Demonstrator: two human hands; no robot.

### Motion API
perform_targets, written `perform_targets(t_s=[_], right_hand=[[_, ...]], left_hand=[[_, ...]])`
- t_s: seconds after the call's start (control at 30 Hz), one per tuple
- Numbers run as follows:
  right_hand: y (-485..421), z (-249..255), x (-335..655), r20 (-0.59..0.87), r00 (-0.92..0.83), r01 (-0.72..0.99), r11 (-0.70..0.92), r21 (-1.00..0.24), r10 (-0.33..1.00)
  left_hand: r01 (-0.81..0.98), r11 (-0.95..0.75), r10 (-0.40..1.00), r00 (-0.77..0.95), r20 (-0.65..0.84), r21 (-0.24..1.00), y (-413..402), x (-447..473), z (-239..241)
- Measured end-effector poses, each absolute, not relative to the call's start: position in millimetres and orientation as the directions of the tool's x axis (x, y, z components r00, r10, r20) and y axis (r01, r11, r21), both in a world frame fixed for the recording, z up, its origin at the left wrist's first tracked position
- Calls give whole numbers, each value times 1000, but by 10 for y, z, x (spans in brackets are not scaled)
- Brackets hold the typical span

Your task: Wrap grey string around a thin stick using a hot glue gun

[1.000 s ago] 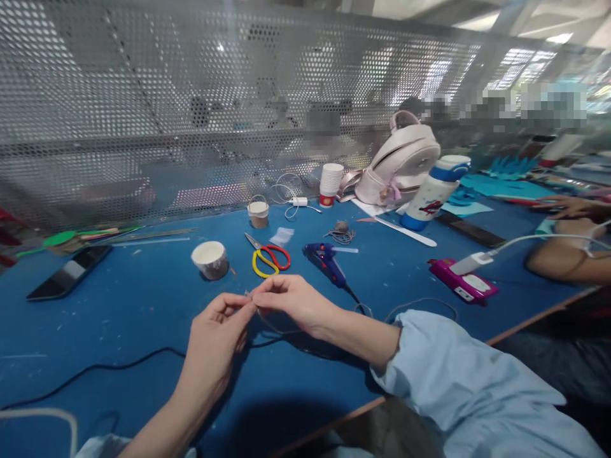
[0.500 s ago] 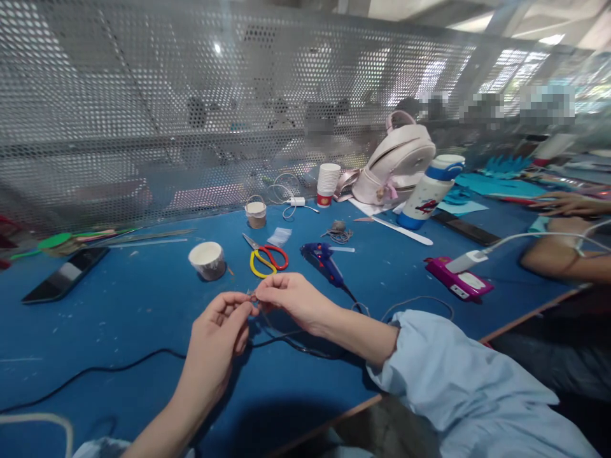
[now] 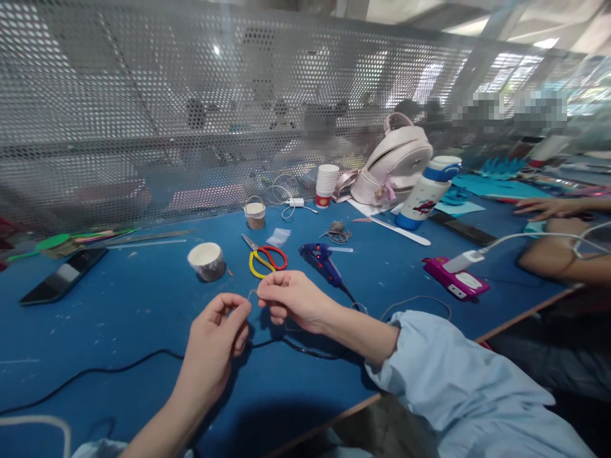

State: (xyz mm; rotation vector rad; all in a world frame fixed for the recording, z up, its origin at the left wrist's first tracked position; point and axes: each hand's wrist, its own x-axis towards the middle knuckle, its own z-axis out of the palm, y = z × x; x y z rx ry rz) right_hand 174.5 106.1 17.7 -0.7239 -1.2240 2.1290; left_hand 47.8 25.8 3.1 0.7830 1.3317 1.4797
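A thin pale string (image 3: 252,292) bends in a small arc between my two hands above the blue table. My left hand (image 3: 217,327) pinches one part of it between thumb and forefinger. Thumb and forefinger of my right hand (image 3: 291,299) are closed on the other part, with the remaining fingers curled below. Just beyond the hands lie scissors (image 3: 267,261) with one yellow and one red handle. Beside them is a blue glue gun (image 3: 322,261) with a clear stick in its back. A small white-rimmed cup (image 3: 207,261) stands to the left.
At the back are a small handled bucket (image 3: 254,215), stacked paper cups (image 3: 327,186), a pink backpack (image 3: 396,162) and a bottle (image 3: 427,194). A magenta power strip (image 3: 456,278) lies right, near another person's arm (image 3: 556,248). A black cable (image 3: 119,369) crosses the table; a phone (image 3: 64,277) lies left.
My hands have moved slightly apart, and the string now shows as an arc between the fingertips. The other things on the table stay where they were.
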Motion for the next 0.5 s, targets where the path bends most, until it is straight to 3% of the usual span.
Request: perform_targets(t_s=[0.5], right_hand=[[1072, 261, 1783, -191, -641, -134, -354, -926, 743]], left_hand=[[-142, 106, 929, -339, -149, 984, 266, 460, 43]])
